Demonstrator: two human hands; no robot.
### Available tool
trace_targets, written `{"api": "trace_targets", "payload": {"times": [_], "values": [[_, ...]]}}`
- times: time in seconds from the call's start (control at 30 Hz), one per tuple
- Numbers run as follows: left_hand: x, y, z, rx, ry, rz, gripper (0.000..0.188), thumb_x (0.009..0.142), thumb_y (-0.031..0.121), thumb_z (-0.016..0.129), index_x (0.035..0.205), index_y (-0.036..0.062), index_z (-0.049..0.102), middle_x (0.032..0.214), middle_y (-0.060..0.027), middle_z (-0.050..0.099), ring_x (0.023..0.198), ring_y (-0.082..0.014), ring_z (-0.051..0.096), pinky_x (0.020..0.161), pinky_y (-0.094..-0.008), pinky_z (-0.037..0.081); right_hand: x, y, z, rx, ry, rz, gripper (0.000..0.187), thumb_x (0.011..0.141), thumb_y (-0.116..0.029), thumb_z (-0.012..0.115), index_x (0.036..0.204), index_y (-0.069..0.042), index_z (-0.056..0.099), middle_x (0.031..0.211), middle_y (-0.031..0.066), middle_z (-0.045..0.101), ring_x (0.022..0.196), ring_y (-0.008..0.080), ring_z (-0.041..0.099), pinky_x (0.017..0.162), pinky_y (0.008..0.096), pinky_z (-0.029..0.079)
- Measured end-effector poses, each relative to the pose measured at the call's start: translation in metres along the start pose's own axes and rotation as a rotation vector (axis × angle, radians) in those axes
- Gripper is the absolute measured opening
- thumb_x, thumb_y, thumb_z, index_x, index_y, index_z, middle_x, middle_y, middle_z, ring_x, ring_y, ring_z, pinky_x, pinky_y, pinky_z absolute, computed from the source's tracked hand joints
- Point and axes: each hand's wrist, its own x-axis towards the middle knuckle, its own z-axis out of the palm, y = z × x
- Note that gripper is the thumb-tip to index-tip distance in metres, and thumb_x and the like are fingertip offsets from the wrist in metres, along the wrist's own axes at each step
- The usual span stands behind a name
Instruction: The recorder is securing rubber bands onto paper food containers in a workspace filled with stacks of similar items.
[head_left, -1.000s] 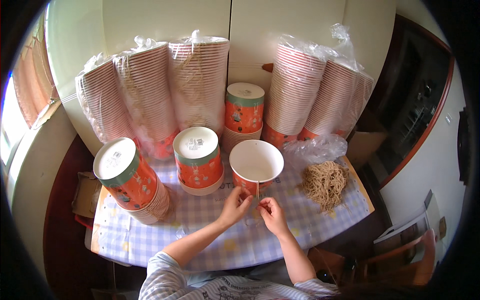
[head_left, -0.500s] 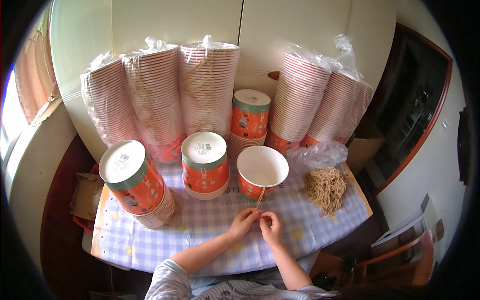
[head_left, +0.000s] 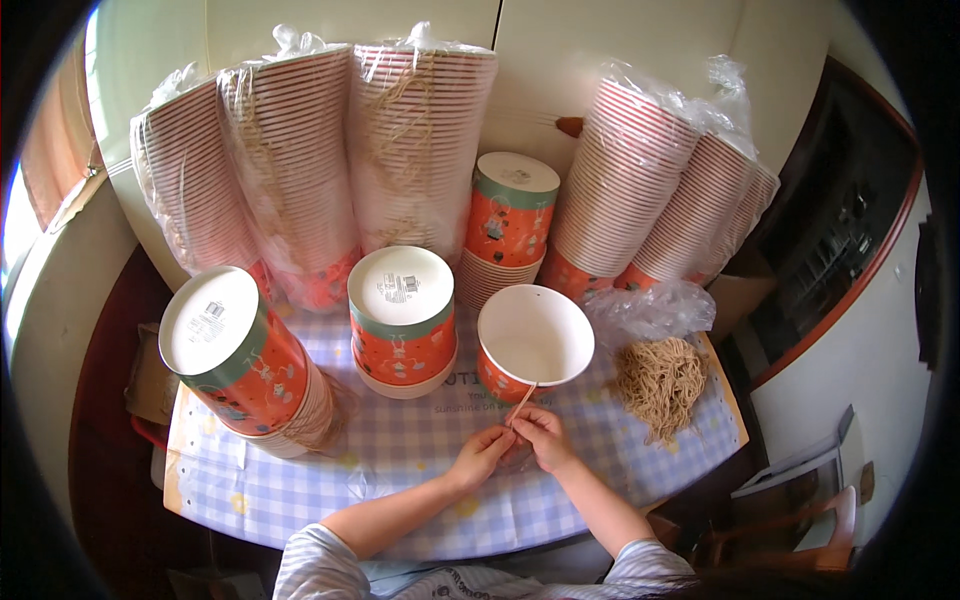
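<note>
An orange paper bucket (head_left: 536,334) with a white inside stands mouth up in front of me. From its near rim a tan string (head_left: 526,396) runs down to my fingers. My left hand (head_left: 482,455) pinches the string low down, with fingertips pressed together. Just above and beside it, my right hand (head_left: 543,436) grips the same string nearer the bucket. Both hands are close together, almost touching, over the table's near half. Their fingertips partly hide the string's lower end.
A heap of tan strings (head_left: 661,386) lies right of the bucket beside a crumpled plastic bag (head_left: 652,310). Upside-down bucket stacks stand at left (head_left: 240,345), centre (head_left: 402,320) and behind (head_left: 512,215). Tall bagged bucket stacks (head_left: 420,150) line the back of the checked-cloth table (head_left: 400,470).
My right hand has moved up along the string toward the bucket's rim, while my left stays lower. The view has shifted slightly closer.
</note>
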Motion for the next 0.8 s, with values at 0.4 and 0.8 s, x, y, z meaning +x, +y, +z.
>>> {"api": "trace_targets", "payload": {"times": [0.4,0.8], "values": [[-0.009,0.008,0.006,0.123,-0.048,0.015,0.020,0.092,0.020,0.049,0.091,0.0025,0.060,0.071,0.0026,0.051,0.064,-0.0061,0.045,0.056,-0.0215,0.038,-0.008,0.007,-0.002,0.313,0.013,0.141,0.013,0.085,-0.016,0.056,0.090,-0.004,0.058,0.082,-0.0011,0.054,0.064,0.0060,0.045,0.056,0.0192,0.036],[-0.008,0.003,0.005,0.605,-0.213,0.145,0.016,0.088,0.015,0.052,0.089,0.0023,0.061,0.081,-0.0108,0.062,0.073,-0.0169,0.058,0.068,-0.0293,0.046,-0.001,-0.005,0.003,0.454,0.118,0.151,0.011,0.084,-0.013,0.057,0.088,-0.004,0.060,0.079,0.0022,0.057,0.073,0.0128,0.051,0.067,0.0256,0.042]]}}
